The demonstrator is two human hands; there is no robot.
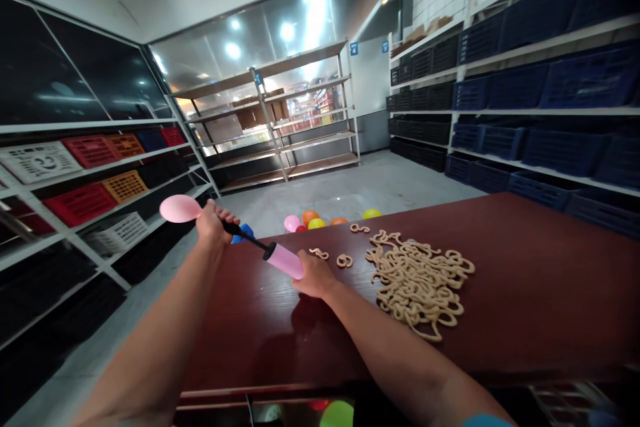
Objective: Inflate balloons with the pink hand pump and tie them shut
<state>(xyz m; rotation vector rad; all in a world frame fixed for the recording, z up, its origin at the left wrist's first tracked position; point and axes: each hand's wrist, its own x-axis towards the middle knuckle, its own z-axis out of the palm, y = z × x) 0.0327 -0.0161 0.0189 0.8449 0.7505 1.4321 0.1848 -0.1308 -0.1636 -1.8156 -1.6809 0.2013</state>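
Observation:
My left hand [213, 223] is closed around the black nozzle end of a hand pump, where a partly inflated pink balloon [180, 208] sticks out to the left. My right hand [313, 275] grips the pump's pink barrel [284, 261] just above the dark red table [525, 280]. The pump lies slanted between both hands, over the table's left end. A blue piece [244, 232] shows behind the nozzle.
A heap of beige curly clips [417, 277] lies on the table right of my right hand, with a few loose ones [344, 260] nearer. Several inflated balloons [311, 219] rest on the floor beyond. Shelves with crates line the left [90, 180] and right [525, 113] walls.

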